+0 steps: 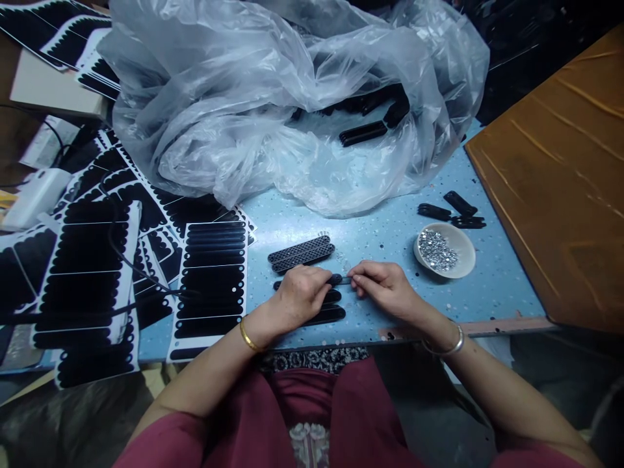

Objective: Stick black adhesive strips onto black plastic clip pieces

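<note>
My left hand is closed over a narrow black strip, pressing it near the blue table. The strip's rounded end pokes out past the fingers. From the right, my right hand pinches a thin dark, slender thing whose tip meets that end; its kind is too small to make out. Beneath and beside my left hand lie more smooth black strips, partly covered by it. Just beyond it rest two black strips with a latticed surface, side by side.
A white bowl of small shiny silver pieces stands at right, with black bundles behind it. Backing sheets of black strips cover the left, crossed by a dark cable. Crumpled clear plastic fills the back; a brown panel borders the right.
</note>
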`<state>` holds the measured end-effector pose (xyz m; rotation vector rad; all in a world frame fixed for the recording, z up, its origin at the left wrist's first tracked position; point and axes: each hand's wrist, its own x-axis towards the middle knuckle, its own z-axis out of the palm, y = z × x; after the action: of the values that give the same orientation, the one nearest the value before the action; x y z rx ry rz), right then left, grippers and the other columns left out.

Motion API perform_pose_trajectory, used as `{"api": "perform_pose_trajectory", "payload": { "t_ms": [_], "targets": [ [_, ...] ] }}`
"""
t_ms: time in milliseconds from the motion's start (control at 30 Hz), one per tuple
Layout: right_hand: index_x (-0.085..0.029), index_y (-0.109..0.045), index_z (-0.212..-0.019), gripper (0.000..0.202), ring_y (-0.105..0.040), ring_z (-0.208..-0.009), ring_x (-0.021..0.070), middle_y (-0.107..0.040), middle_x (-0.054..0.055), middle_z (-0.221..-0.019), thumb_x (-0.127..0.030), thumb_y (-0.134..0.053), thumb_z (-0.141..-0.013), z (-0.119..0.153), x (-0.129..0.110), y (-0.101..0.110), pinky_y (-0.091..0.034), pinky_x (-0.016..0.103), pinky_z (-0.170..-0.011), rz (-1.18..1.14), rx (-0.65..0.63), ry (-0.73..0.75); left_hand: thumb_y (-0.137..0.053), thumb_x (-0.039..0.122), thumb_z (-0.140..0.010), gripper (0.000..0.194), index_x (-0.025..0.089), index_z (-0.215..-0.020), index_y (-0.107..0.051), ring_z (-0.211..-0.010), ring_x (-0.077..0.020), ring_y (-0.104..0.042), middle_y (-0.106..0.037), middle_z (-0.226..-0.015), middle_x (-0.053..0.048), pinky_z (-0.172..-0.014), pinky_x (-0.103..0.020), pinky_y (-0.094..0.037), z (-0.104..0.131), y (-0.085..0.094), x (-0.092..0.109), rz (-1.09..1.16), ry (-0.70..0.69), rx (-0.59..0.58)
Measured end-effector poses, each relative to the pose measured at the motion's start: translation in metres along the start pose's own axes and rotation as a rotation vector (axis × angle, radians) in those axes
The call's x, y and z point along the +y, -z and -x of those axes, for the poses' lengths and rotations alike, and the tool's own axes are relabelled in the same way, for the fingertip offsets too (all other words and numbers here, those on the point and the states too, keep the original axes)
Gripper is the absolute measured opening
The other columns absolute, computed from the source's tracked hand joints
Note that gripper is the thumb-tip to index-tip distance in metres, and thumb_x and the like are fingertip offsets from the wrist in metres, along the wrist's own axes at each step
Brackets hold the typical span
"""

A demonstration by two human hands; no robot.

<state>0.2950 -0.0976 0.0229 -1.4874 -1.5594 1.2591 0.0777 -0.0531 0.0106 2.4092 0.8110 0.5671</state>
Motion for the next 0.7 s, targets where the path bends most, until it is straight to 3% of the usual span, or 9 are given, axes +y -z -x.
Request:
{"api": "perform_pose_trajectory", "payload": {
  "t_ms": [100, 200, 267, 333, 467, 567, 700],
  "targets": [
    [-0.017, -0.066, -0.099, 0.023, -0.059, -0.052, 0.0130, -0.065, 0.002, -0.067, -0.029, -0.047, -0.093, 0.000, 0.013, 0.009, -0.050, 0.027, -0.054, 0.115, 0.122, 0.004, -0.056, 0.016, -0.088, 0.009, 0.016, -0.085, -0.064, -0.069, -0.0171, -0.065, -0.070, -0.075, -0.004, -0.067, -0.029, -0.049, -0.001, 0.001, 0.001, 0.000, 0.015, -0.004],
    [-0.015, -0.066, -0.109, 0.029, -0.063, -0.065, 0.0192, -0.068, 0.008, -0.075, -0.023, -0.043, -0.093, -0.004, 0.027, 0.016, -0.052, 0.034, -0.066, 0.492, 0.312, 0.141, -0.057, 0.016, -0.087, 0.008, 0.016, -0.085, -0.065, -0.067, -0.0169, -0.065, -0.069, -0.073, -0.004, -0.066, -0.029, -0.048, -0.001, 0.001, 0.002, -0.010, 0.019, -0.001],
    [-0.013, -0.069, -0.105, 0.028, -0.065, -0.078, 0.0247, -0.071, 0.014, -0.088, -0.021, -0.046, -0.091, -0.006, 0.028, 0.017, -0.051, 0.040, -0.074, 0.741, 0.399, 0.227, -0.058, 0.015, -0.087, 0.008, 0.016, -0.085, -0.065, -0.069, -0.0176, -0.065, -0.070, -0.074, -0.004, -0.067, -0.029, -0.049, -0.001, 0.001, 0.002, -0.015, 0.022, -0.003],
    [-0.013, -0.072, -0.097, 0.024, -0.064, -0.082, 0.0264, -0.071, 0.016, -0.091, -0.023, -0.051, -0.089, -0.005, 0.022, 0.013, -0.049, 0.040, -0.075, 0.828, 0.440, 0.267, -0.058, 0.015, -0.086, 0.007, 0.016, -0.084, -0.065, -0.072, -0.0187, -0.066, -0.071, -0.077, -0.005, -0.069, -0.030, -0.049, 0.000, 0.001, 0.002, -0.015, 0.024, -0.012],
    [-0.018, -0.071, -0.079, 0.023, -0.059, -0.063, 0.0170, -0.067, 0.007, -0.068, -0.028, -0.054, -0.089, -0.001, -0.001, -0.006, -0.047, 0.030, -0.062, 0.512, 0.303, 0.247, -0.059, 0.015, -0.086, 0.007, 0.015, -0.084, -0.065, -0.074, -0.0197, -0.067, -0.070, -0.079, -0.006, -0.070, -0.031, -0.050, 0.001, 0.002, 0.002, -0.022, 0.033, -0.032],
    [-0.019, -0.069, -0.072, 0.023, -0.055, -0.055, 0.0130, -0.065, 0.003, -0.062, -0.035, -0.060, -0.084, -0.003, -0.010, -0.021, -0.043, 0.026, -0.053, 0.235, 0.189, 0.089, -0.058, 0.014, -0.086, 0.007, 0.014, -0.084, -0.065, -0.073, -0.0201, -0.066, -0.070, -0.078, -0.007, -0.070, -0.031, -0.050, 0.000, 0.002, 0.002, -0.029, 0.047, -0.058],
    [-0.017, -0.065, -0.066, 0.027, -0.051, -0.050, 0.0117, -0.064, 0.002, -0.058, -0.043, -0.070, -0.071, -0.009, -0.012, -0.031, -0.040, 0.025, -0.048, -0.034, 0.181, -0.133, -0.058, 0.014, -0.086, 0.007, 0.013, -0.087, -0.065, -0.077, -0.0206, -0.066, -0.070, -0.080, -0.007, -0.073, -0.031, -0.051, -0.002, 0.005, 0.004, -0.005, 0.066, -0.125]
  ]
}}
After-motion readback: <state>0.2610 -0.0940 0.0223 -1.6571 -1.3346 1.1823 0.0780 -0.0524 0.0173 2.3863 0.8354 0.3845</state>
